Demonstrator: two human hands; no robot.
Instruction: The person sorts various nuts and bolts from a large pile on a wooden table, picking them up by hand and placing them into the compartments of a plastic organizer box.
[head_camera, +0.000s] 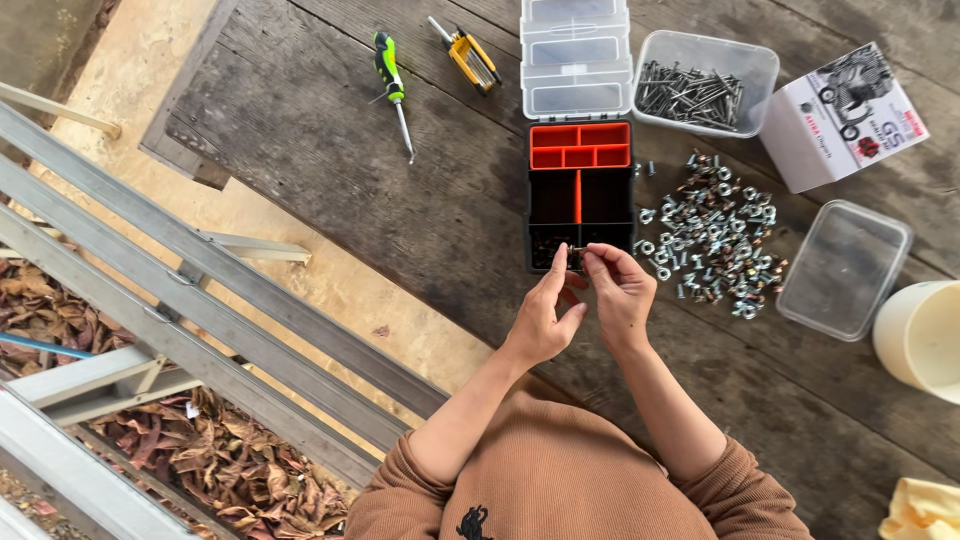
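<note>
Both hands meet at the centre of the frame: the left hand (543, 318) and right hand (620, 292) pinch one small dark metal fastener (577, 252) between their fingertips, just over the near edge of the black plastic organiser box with orange dividers (580, 195). Its near compartments hold small dark parts; its clear lid (575, 55) lies open above. Right of it, a heap of silvery bolts and washers (710, 240) lies on the weathered wooden worktop (330, 170). A clear tub of long screws (700, 85) sits at upper right.
</note>
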